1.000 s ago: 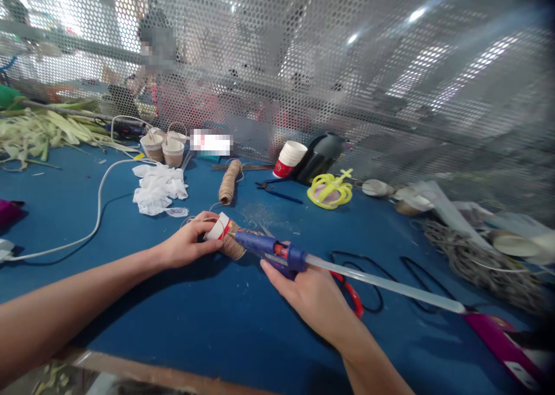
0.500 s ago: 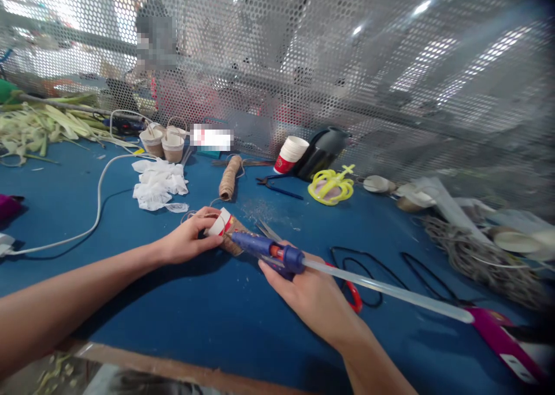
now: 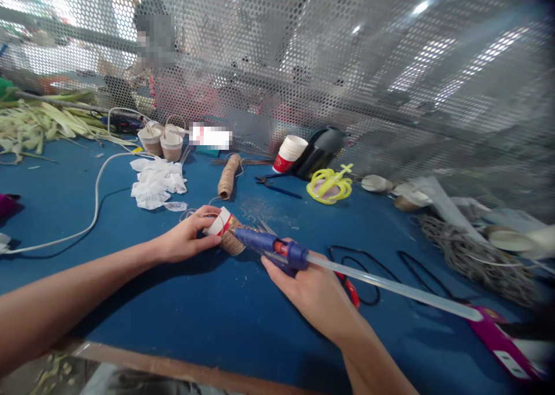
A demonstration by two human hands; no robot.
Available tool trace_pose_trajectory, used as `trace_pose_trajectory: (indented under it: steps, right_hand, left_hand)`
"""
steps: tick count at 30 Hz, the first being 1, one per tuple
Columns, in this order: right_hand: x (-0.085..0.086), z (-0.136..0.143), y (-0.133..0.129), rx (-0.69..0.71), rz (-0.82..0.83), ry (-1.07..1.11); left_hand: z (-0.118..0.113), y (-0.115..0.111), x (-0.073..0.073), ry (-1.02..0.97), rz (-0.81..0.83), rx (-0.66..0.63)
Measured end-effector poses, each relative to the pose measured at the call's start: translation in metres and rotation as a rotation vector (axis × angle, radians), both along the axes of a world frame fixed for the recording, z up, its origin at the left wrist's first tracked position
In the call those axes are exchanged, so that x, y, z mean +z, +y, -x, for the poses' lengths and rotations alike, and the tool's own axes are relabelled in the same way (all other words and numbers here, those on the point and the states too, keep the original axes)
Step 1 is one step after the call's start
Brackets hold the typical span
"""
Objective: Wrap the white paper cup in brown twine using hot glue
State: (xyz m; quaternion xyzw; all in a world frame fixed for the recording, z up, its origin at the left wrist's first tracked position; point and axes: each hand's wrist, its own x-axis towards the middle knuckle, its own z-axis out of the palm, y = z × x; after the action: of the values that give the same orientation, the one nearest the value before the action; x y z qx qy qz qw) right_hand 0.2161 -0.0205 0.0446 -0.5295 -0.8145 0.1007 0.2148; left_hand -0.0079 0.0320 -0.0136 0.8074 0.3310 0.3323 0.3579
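Note:
My left hand [image 3: 191, 236] is closed round a paper cup [image 3: 231, 240] that lies tilted on the blue table. Brown twine is wound round part of the cup, and a white and red band of it stays uncovered. My right hand [image 3: 310, 294] grips a blue glue gun [image 3: 271, 246], its nozzle at the twine-covered side of the cup. A long translucent glue stick [image 3: 390, 288] sticks out of the gun's back. Scissors [image 3: 352, 291] with red handles lie partly hidden behind my right hand. A roll of twine [image 3: 229, 177] rests beyond the cup.
White gloves [image 3: 156, 181] and two twine-wrapped cups [image 3: 171, 145] are at the left, near a white cable [image 3: 96, 204]. Pliers [image 3: 280, 188], stacked paper cups [image 3: 289, 154] and a yellow crown [image 3: 329, 185] stand toward the perforated metal screen [image 3: 260, 54]. Grey cord [image 3: 459, 256] lies right.
The glue gun's nozzle has drawn slightly to the right, and more of the twine on the cup shows. My left hand still holds the cup in place.

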Motion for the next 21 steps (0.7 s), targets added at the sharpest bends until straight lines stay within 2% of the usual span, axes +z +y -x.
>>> trace_pose_trajectory:
  steps: [7, 21]
  right_hand:
    - [0.0042, 0.002, 0.0004, 0.04, 0.024, -0.041]
    - [0.0037, -0.0009, 0.0024, -0.006, -0.051, -0.033]
  left_hand:
    - [-0.0006, -0.0005, -0.0006, -0.016, 0.032, 0.003]
    - [0.0005, -0.001, 0.0011, 0.009, 0.01, -0.033]
